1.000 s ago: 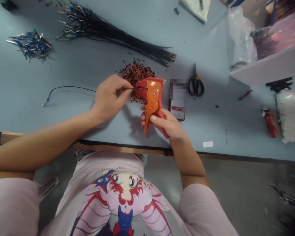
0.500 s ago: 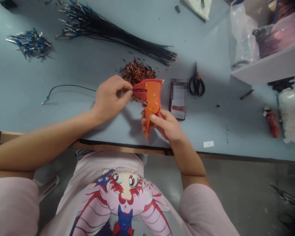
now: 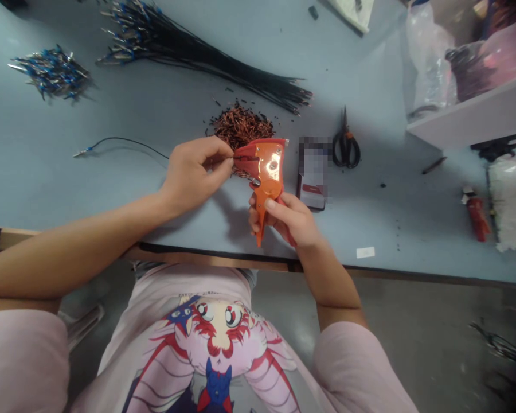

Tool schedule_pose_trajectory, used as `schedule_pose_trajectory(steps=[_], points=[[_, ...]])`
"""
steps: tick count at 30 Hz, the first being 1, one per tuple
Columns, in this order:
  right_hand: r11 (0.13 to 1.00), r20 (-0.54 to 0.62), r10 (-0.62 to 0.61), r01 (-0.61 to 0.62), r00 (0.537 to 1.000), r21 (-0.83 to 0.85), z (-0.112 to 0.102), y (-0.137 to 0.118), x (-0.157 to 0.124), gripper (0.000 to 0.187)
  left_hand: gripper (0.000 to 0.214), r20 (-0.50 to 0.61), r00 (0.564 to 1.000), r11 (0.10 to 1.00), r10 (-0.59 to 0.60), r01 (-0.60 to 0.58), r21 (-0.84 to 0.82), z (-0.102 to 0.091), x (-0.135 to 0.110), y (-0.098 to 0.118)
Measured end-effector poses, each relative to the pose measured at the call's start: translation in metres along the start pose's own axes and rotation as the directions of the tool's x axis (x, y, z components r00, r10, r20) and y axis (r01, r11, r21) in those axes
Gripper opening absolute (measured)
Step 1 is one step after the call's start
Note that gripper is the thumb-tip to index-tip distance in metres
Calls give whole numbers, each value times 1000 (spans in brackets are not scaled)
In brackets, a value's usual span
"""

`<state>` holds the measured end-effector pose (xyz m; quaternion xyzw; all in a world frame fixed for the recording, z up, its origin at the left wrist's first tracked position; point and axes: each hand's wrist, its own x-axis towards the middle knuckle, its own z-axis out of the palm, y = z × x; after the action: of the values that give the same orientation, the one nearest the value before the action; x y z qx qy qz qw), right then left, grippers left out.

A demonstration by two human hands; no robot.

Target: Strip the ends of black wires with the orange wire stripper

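**Q:** Surface and room?
**A:** A blue bench [image 3: 90, 201] is noted under the hands; scissors [image 3: 346, 146] are seen right of the grip, copper scraps [image 3: 243, 127] just behind it, and a floor [image 3: 413, 327] below.

**Q:** Grip?
**A:** A wire [image 3: 244, 158] is pinched shut in the left hand [image 3: 195, 175], its end at the stripper [image 3: 266, 172] jaws. The stripper is clasped firmly in the right hand [image 3: 291, 221].
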<state>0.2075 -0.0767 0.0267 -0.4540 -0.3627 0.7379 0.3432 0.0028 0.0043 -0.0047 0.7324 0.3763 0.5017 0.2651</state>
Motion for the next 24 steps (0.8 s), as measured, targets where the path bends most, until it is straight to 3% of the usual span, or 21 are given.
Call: schedule_pose_trajectory(steps=[16, 24], points=[[998, -20, 1, -2, 1000, -70, 3, 1, -3, 41, 10, 65, 997, 998, -41, 37, 50, -2, -2, 5], [999, 9, -30, 30, 1000, 13, 3, -1, -1, 37, 13, 40, 999, 1000, -3, 2, 27, -3, -2, 7]])
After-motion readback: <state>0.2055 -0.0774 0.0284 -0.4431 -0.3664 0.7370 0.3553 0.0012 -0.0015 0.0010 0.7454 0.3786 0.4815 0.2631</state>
